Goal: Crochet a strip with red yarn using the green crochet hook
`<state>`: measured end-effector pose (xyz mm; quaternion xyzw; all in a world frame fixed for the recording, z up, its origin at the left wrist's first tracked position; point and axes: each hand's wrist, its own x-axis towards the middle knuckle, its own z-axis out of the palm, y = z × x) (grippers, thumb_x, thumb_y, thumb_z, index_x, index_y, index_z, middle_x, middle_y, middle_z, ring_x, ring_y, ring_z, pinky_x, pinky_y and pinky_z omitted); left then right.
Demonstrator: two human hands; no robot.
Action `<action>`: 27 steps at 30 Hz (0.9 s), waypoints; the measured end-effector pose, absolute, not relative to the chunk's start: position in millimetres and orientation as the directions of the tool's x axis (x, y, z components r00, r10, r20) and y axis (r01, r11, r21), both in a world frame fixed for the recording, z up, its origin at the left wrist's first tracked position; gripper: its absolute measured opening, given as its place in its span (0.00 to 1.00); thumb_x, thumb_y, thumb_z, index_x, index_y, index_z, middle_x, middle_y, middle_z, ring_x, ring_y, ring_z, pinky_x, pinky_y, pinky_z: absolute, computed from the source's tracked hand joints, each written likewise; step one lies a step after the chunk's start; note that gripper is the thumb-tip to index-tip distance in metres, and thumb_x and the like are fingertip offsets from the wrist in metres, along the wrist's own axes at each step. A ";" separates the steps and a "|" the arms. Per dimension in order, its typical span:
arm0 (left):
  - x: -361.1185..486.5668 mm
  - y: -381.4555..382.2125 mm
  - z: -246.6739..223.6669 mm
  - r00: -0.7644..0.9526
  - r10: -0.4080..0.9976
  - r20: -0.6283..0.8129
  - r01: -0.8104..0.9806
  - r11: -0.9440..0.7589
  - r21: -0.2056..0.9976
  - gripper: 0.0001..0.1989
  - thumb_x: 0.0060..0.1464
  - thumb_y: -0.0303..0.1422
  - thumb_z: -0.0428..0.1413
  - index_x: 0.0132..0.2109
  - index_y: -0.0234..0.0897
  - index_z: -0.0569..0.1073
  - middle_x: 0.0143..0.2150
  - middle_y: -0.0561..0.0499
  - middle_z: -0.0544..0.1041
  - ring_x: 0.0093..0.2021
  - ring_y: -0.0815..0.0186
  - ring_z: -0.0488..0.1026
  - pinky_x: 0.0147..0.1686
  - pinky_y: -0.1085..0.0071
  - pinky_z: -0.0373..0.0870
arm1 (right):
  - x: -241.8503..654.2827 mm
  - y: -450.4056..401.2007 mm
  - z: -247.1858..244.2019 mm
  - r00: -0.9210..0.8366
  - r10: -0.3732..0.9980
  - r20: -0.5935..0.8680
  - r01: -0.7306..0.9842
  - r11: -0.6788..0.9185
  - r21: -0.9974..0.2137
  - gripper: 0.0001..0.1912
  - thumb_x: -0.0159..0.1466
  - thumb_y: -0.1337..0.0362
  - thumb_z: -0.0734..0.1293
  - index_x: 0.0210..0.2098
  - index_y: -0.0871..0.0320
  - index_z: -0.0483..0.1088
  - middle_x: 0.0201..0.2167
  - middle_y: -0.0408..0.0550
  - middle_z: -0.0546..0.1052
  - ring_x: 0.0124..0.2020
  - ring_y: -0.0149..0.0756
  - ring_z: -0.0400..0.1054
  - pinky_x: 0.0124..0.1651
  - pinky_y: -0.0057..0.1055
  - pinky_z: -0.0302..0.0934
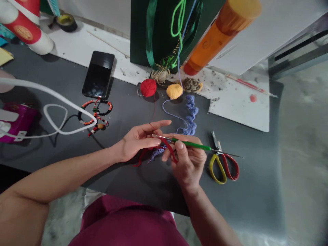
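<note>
My right hand [188, 165] is closed around a crochet hook with a green handle [193, 145], its thin metal end reaching to my left fingers. A red yarn strand [169, 148] runs between the two hands. My left hand [133, 141] pinches red yarn, thumb against fingers and index finger stretched out. Below the fingers hangs a small purple crocheted piece [156, 154], partly hidden by the hands. Beyond them lies a curled purple crocheted strip [191, 116]. A red yarn ball [148, 87] and a yellow yarn ball [174, 91] sit farther back.
Scissors [217, 169] with yellow and red handles lie right of my right hand. A phone [99, 73], beaded bracelets [102, 112] and a white cable [69, 99] are on the left. An orange tube [210, 41] and a dark green bag [139, 34] stand at the back.
</note>
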<state>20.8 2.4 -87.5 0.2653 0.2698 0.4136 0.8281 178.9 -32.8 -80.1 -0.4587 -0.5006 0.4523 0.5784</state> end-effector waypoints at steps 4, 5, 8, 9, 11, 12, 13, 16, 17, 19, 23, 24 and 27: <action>19.9 3.0 -85.8 0.423 0.866 -0.267 -0.517 0.473 0.713 0.25 0.48 0.33 0.73 0.54 0.45 0.83 0.33 0.55 0.75 0.30 0.74 0.69 0.34 0.73 0.68 | 180.1 -34.6 -79.4 0.084 0.969 0.232 -0.039 0.236 -0.971 0.06 0.70 0.64 0.68 0.44 0.50 0.77 0.40 0.44 0.86 0.17 0.27 0.73 0.17 0.25 0.65; 19.7 3.3 -85.6 0.416 0.868 -0.271 -0.512 0.470 0.719 0.26 0.47 0.33 0.73 0.56 0.44 0.82 0.32 0.55 0.75 0.30 0.74 0.69 0.33 0.73 0.68 | 180.3 -34.9 -79.0 0.080 0.964 0.255 -0.034 0.259 -0.965 0.07 0.70 0.65 0.68 0.45 0.50 0.78 0.41 0.44 0.86 0.17 0.26 0.73 0.19 0.26 0.67; 19.2 3.4 -85.3 0.425 0.865 -0.267 -0.499 0.470 0.728 0.30 0.46 0.32 0.73 0.59 0.45 0.80 0.31 0.55 0.76 0.31 0.73 0.71 0.34 0.74 0.69 | 180.5 -35.6 -78.7 0.073 0.945 0.319 0.007 0.319 -0.948 0.09 0.69 0.67 0.68 0.45 0.49 0.79 0.43 0.44 0.86 0.18 0.27 0.73 0.24 0.30 0.72; 19.1 3.2 -85.1 0.431 0.863 -0.265 -0.495 0.472 0.730 0.31 0.47 0.32 0.73 0.59 0.46 0.80 0.31 0.55 0.76 0.31 0.72 0.72 0.34 0.74 0.70 | 180.4 -35.8 -79.0 0.073 0.941 0.330 0.023 0.329 -0.944 0.10 0.69 0.68 0.68 0.45 0.48 0.79 0.43 0.44 0.86 0.18 0.27 0.73 0.25 0.30 0.73; 18.8 2.4 -84.3 0.433 0.862 -0.264 -0.485 0.470 0.737 0.31 0.47 0.31 0.73 0.60 0.46 0.79 0.32 0.55 0.77 0.32 0.72 0.72 0.35 0.74 0.71 | 180.6 -35.9 -80.6 0.075 0.935 0.345 0.040 0.343 -0.938 0.12 0.69 0.69 0.68 0.46 0.47 0.80 0.43 0.43 0.86 0.18 0.27 0.73 0.24 0.30 0.72; 18.8 1.8 -83.8 0.430 0.864 -0.262 -0.481 0.465 0.744 0.31 0.48 0.31 0.73 0.60 0.46 0.79 0.32 0.55 0.77 0.32 0.73 0.73 0.36 0.74 0.71 | 180.9 -36.0 -82.0 0.077 0.931 0.356 0.049 0.353 -0.934 0.13 0.69 0.70 0.68 0.47 0.46 0.80 0.44 0.42 0.86 0.18 0.26 0.73 0.24 0.29 0.72; 18.7 1.1 -83.2 0.426 0.868 -0.257 -0.477 0.456 0.751 0.30 0.48 0.31 0.72 0.60 0.46 0.79 0.33 0.55 0.77 0.32 0.73 0.73 0.37 0.74 0.72 | 181.4 -36.0 -83.6 0.075 0.924 0.376 0.066 0.371 -0.926 0.16 0.69 0.71 0.68 0.48 0.45 0.80 0.44 0.41 0.86 0.19 0.26 0.73 0.23 0.29 0.71; 19.0 -0.9 -82.2 0.423 0.876 -0.233 -0.471 0.432 0.769 0.30 0.49 0.29 0.72 0.60 0.44 0.79 0.33 0.55 0.78 0.34 0.72 0.74 0.41 0.73 0.73 | 183.6 -36.5 -88.6 0.018 0.873 0.487 0.211 0.473 -0.855 0.22 0.67 0.76 0.69 0.52 0.43 0.79 0.47 0.42 0.86 0.27 0.30 0.79 0.25 0.29 0.74; 19.2 -1.4 -82.2 0.426 0.875 -0.233 -0.475 0.435 0.765 0.30 0.48 0.29 0.72 0.60 0.44 0.79 0.33 0.55 0.78 0.34 0.72 0.74 0.41 0.72 0.74 | 184.2 -36.8 -89.5 -0.011 0.853 0.522 0.267 0.506 -0.821 0.24 0.66 0.77 0.70 0.54 0.42 0.79 0.48 0.43 0.85 0.30 0.32 0.80 0.27 0.29 0.75; 19.8 -1.8 -82.7 0.433 0.868 -0.245 -0.496 0.456 0.739 0.32 0.48 0.29 0.72 0.61 0.43 0.78 0.32 0.55 0.79 0.34 0.72 0.75 0.41 0.72 0.74 | 184.3 -37.1 -89.4 -0.043 0.826 0.561 0.332 0.542 -0.772 0.26 0.64 0.77 0.71 0.55 0.42 0.78 0.48 0.44 0.85 0.34 0.34 0.81 0.29 0.30 0.77; 20.7 0.0 -85.0 0.472 0.834 -0.287 -0.571 0.537 0.621 0.37 0.47 0.28 0.72 0.65 0.44 0.74 0.32 0.56 0.80 0.32 0.73 0.75 0.38 0.74 0.72 | 180.9 -37.1 -84.2 0.039 0.840 0.542 0.281 0.511 -0.812 0.22 0.65 0.75 0.71 0.51 0.42 0.81 0.46 0.43 0.86 0.30 0.32 0.79 0.28 0.31 0.77; 20.7 0.6 -85.6 0.492 0.820 -0.294 -0.581 0.560 0.591 0.37 0.47 0.27 0.72 0.65 0.44 0.74 0.32 0.56 0.81 0.32 0.73 0.75 0.38 0.74 0.72 | 179.9 -37.0 -83.2 0.055 0.852 0.521 0.253 0.493 -0.832 0.20 0.65 0.74 0.71 0.49 0.43 0.81 0.45 0.43 0.86 0.29 0.32 0.79 0.29 0.31 0.77; 20.6 1.8 -86.4 0.557 0.781 -0.284 -0.582 0.610 0.538 0.37 0.48 0.26 0.71 0.65 0.42 0.73 0.29 0.58 0.80 0.30 0.73 0.75 0.39 0.72 0.72 | 178.6 -36.3 -82.6 0.059 0.904 0.424 0.147 0.413 -0.899 0.15 0.66 0.71 0.71 0.46 0.45 0.82 0.43 0.44 0.86 0.29 0.33 0.79 0.30 0.32 0.77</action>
